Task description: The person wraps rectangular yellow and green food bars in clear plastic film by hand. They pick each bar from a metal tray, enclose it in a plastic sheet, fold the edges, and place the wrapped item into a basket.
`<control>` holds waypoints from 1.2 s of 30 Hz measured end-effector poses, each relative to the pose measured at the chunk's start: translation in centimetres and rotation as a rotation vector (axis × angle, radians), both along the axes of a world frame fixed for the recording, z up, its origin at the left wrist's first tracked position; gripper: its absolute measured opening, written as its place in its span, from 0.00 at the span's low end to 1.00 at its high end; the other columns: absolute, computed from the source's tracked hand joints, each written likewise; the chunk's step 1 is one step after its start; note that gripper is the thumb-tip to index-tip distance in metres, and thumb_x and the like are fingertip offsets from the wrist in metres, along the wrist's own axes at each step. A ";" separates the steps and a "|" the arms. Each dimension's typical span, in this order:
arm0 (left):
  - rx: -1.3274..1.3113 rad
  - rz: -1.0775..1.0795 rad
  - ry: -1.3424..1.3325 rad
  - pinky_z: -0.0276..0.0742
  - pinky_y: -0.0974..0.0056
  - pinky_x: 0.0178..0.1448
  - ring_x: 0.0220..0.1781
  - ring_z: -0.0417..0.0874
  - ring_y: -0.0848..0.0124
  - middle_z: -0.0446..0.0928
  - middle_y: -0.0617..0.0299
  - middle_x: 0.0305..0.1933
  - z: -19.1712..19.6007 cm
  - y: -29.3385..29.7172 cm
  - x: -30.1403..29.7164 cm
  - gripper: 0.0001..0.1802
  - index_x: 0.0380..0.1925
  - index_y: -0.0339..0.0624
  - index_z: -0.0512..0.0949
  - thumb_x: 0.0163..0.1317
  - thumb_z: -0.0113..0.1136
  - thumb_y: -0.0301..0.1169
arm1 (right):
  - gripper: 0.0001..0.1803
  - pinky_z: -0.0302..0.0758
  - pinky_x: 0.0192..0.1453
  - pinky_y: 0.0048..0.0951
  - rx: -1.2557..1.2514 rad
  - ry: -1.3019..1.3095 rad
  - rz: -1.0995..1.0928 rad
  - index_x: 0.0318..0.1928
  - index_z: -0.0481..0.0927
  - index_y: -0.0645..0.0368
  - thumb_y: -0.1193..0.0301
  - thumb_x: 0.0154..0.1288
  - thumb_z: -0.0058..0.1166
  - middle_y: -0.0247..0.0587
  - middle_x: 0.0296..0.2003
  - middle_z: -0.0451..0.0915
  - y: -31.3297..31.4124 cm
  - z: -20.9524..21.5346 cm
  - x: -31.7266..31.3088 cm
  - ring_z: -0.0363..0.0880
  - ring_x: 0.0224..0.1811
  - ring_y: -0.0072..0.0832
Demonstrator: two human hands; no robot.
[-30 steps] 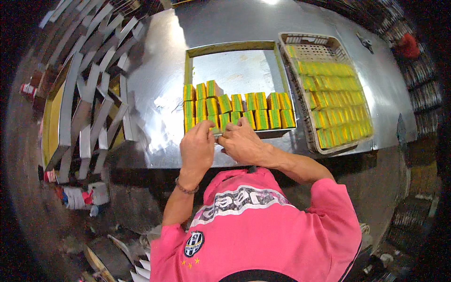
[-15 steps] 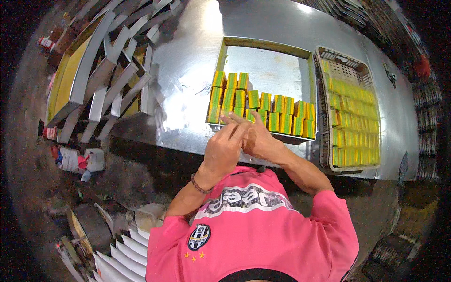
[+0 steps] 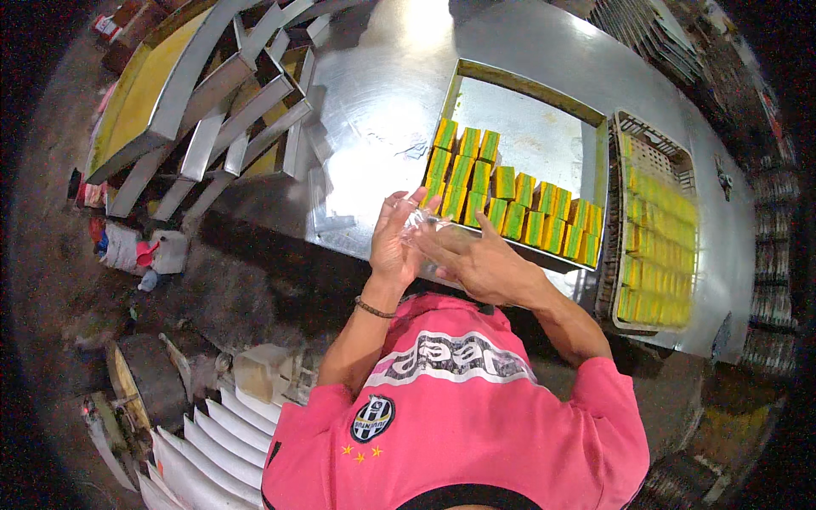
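Left hand (image 3: 395,238): raised at the near edge of the table (image 3: 382,93), palm turned toward the other hand, fingers spread and part curled around one end of a clear wrapper (image 3: 425,223). A dark band sits on this wrist.

Right hand (image 3: 476,259): just beside the left, fingers extended and pinching the other end of the wrapper. Whether the grip is firm or loose cannot be told.

Wrapper: thin, see-through plastic, held between both hands above the table edge, just short of the tray (image 3: 527,85). What it holds, if anything, cannot be made out.

Tray: shallow metal pan with a yellowish rim, on the table beyond the hands. Far half bare metal.

Cakes (image 3: 510,200): green and yellow layered blocks, standing on edge in rows along the near side of the tray, touching one another.

Basket (image 3: 659,153): pale latticed crate, just to the right of the tray, filled with rows of yellow-green wrapped pieces.

Table: shiny sheet metal, glare at the far side.

Moulds (image 3: 212,119): long metal channels stacked aslant, left of the table.

Person: pink shirt (image 3: 459,408), seen from above.

Floor items: a jug (image 3: 170,252) and cloths at the left, well apart from the hands.
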State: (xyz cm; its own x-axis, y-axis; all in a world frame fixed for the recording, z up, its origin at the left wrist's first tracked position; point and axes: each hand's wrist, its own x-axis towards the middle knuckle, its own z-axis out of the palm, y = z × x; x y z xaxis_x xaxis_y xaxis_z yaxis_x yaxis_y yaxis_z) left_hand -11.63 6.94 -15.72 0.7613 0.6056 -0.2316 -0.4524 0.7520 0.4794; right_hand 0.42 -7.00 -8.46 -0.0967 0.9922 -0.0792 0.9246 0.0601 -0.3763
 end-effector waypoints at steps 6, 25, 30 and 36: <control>-0.023 0.034 -0.025 0.85 0.41 0.61 0.57 0.83 0.57 0.79 0.58 0.44 -3.4 0.3 1.2 0.10 0.53 0.47 0.71 0.77 0.55 0.36 | 0.34 0.54 0.75 0.76 0.032 -0.045 -0.058 0.78 0.62 0.49 0.58 0.75 0.52 0.44 0.73 0.70 1.5 0.0 -0.8 0.69 0.75 0.43; -0.578 0.192 -0.131 0.68 0.31 0.75 0.55 0.84 0.55 0.83 0.49 0.46 -1.2 10.3 -2.2 0.13 0.52 0.39 0.74 0.81 0.46 0.35 | 0.54 0.85 0.52 0.43 0.081 0.127 -1.174 0.74 0.63 0.67 0.45 0.59 0.72 0.65 0.60 0.78 9.6 -15.1 21.4 0.85 0.55 0.48; -0.519 0.223 -0.252 0.69 0.31 0.75 0.56 0.84 0.55 0.83 0.51 0.44 -1.8 10.3 -4.6 0.10 0.47 0.40 0.77 0.79 0.50 0.33 | 0.56 0.84 0.44 0.41 -0.217 0.593 -1.117 0.72 0.66 0.69 0.44 0.53 0.76 0.63 0.57 0.80 10.6 -15.1 22.5 0.85 0.52 0.45; -0.483 0.174 -0.266 0.68 0.30 0.76 0.60 0.83 0.57 0.84 0.50 0.44 -1.3 8.7 -4.3 0.07 0.42 0.41 0.81 0.76 0.54 0.30 | 0.21 0.78 0.30 0.37 -0.177 0.842 -1.224 0.45 0.84 0.62 0.63 0.55 0.71 0.44 0.33 0.83 4.6 -19.8 29.5 0.81 0.28 0.33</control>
